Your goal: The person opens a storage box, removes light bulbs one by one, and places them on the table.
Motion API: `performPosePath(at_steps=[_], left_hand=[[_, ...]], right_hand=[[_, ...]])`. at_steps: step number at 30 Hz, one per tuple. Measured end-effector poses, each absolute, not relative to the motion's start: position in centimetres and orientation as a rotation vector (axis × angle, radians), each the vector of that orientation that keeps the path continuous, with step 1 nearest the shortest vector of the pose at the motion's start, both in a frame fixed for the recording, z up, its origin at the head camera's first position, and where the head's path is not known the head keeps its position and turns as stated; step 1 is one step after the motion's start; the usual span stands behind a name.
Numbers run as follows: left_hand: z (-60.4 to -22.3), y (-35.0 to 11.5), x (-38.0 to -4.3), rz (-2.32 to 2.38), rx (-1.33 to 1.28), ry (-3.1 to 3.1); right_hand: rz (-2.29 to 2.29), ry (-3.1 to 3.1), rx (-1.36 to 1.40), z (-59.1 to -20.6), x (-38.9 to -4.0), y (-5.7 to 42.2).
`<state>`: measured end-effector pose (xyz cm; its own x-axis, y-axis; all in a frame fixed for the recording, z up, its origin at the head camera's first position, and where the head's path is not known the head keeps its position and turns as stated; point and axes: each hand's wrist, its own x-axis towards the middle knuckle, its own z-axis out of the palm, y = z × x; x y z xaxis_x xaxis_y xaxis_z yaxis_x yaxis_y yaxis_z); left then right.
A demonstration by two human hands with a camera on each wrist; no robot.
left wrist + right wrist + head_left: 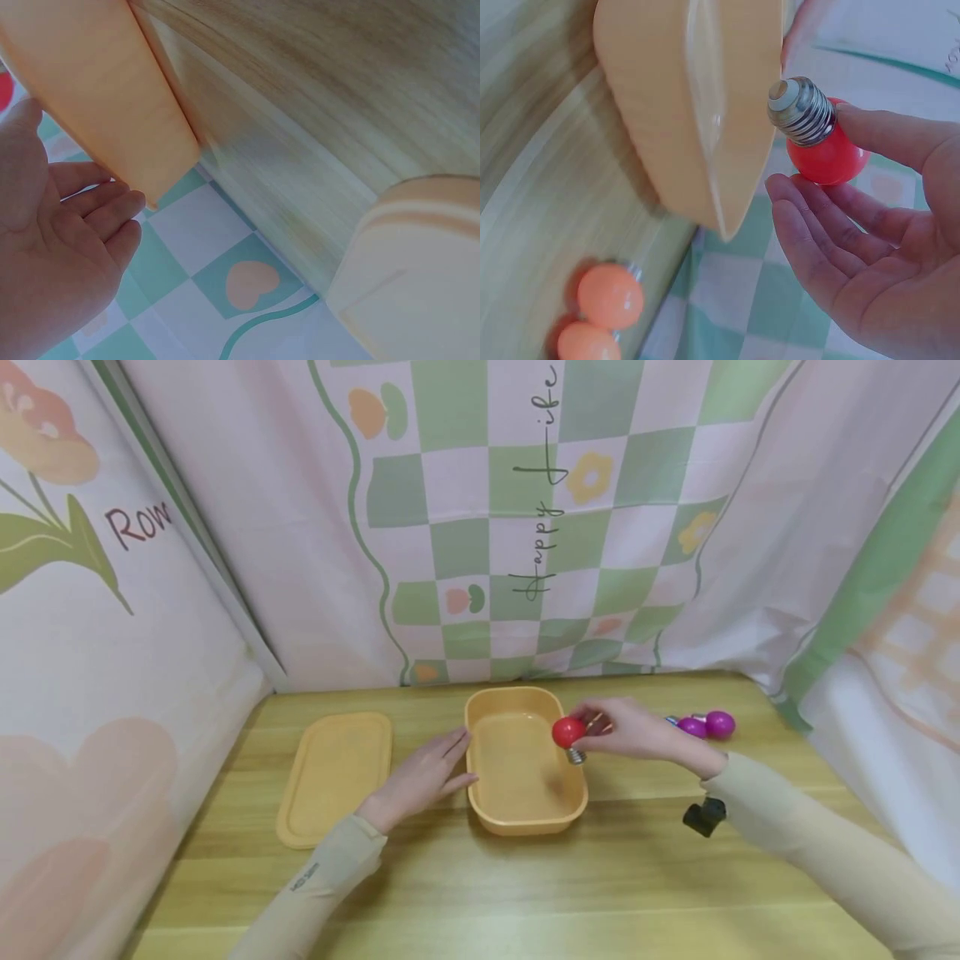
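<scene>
My right hand [628, 728] pinches a red light bulb [567, 732] between thumb and fingers, over the right rim of a yellow plastic container [517, 768]. The bulb's silver screw base [802, 112] points away from the palm in the right wrist view. My left hand [420, 781] rests against the container's left side, its fingers fairly straight along the rim and the thumb apart. Nothing shows inside the container. Purple bulbs [720, 724] lie on the table beyond my right wrist; a bit of blue beside them is partly hidden.
A matching yellow lid [336, 781] lies flat on the wooden table [540, 893], left of the container. Patterned curtains [517, 552] stand behind the table and along both sides. A small black object [705, 817] sits at the right sleeve's cuff.
</scene>
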<state>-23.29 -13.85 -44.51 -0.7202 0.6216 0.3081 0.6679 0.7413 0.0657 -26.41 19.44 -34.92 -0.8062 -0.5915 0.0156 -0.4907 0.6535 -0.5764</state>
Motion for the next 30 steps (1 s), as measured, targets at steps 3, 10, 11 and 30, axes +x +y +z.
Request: performPosePath(at_steps=[3,10,11,30], left_hand=[[-44.5,-13.8,-23.3,-0.248,-1.013,-2.67],[-44.5,-13.8,-23.3,-0.252,-1.018,-2.661],[-44.5,-13.8,-23.3,-0.251,-1.02,-2.66],[-44.8,-13.8,-23.5,-0.217,-1.03,-2.618]], right_hand=[[-0.877,2.711,-0.879,-34.7,-26.4,20.7],[-0.841,2.797,-0.808,-35.0,-26.2,23.6],[-0.836,2.809,-0.795,-35.0,-26.2,24.0],[-0.669,2.956,-0.573,-38.2,-27.1,30.2]])
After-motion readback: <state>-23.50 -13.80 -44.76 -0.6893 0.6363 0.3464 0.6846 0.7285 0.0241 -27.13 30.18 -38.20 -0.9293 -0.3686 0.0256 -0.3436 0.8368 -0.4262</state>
